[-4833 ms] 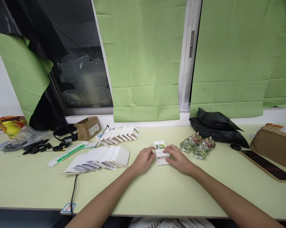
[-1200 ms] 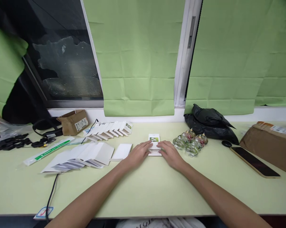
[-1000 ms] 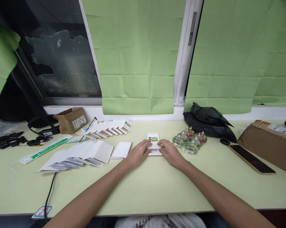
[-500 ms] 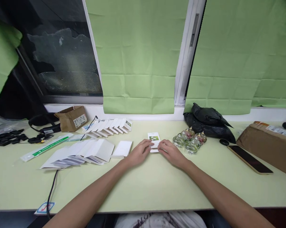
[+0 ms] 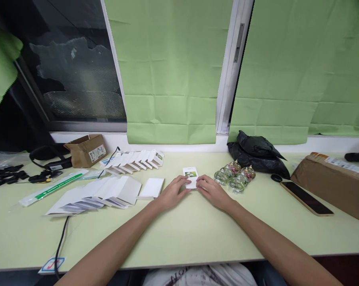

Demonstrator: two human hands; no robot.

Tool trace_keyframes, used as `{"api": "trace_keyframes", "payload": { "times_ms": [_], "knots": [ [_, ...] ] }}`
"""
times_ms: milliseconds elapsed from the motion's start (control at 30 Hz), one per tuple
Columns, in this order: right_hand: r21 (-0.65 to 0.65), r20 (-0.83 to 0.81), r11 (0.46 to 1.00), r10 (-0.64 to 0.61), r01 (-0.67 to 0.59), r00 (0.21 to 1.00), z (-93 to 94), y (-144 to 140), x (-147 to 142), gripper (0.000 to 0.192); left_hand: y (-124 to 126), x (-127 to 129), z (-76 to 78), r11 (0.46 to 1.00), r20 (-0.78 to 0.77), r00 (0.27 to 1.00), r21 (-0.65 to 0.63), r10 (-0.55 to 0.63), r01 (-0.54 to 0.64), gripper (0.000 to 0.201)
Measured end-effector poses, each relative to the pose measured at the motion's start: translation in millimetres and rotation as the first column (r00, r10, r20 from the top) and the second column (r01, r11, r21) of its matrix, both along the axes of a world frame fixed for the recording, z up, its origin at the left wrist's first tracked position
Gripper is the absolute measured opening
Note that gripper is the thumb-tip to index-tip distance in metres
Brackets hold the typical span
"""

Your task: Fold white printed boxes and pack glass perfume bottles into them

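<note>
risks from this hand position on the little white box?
1. The right hand works the small white box close beside the glass ornaments; a sideways slip could knock them rolling.
2. The left hand sits near the loose white card; an elbow sweep may scatter the fanned stack.

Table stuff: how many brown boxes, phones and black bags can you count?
Brown boxes: 2, the small open box and the big parcel
Phone: 1
Black bag: 1
Total: 4
</note>
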State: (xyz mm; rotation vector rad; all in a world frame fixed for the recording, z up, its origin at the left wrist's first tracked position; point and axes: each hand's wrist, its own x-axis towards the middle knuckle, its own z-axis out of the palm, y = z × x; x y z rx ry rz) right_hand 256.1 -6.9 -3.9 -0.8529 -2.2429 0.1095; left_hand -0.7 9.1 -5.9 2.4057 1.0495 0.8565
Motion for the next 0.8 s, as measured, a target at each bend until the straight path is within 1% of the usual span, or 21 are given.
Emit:
{"api": "trace_keyframes", "payload": {
  "times_ms": [233,433,533,800],
  "knots": [
    [0.017,0.008,1.000,-0.004,0.004,1.000,-6.7,4.0,1.1,0.020,3.1,-0.4,-5.0,1.000,0.001,1.000,0.008,0.000,0.000,0.044],
    [0.028,0.010,0.999,0.030,-0.030,1.000,-4.9,3.1,-0.1,0.017,3.2,0.3,-6.7,1.000,-0.012,1.000,-0.006,0.003,-0.003,0.048],
    [0.048,0.003,0.999,0.016,-0.016,1.000,-4.7,2.8,-1.0,0.017,3.9,0.4,-7.3,1.000,-0.024,1.000,0.010,-0.001,0.002,0.048],
    [-0.040,-0.025,0.998,-0.051,0.050,0.998,-6.3,2.9,-3.2,0.018,4.1,0.1,-4.9,1.000,-0.018,1.000,0.022,-0.007,0.007,0.045]
  ]
}}
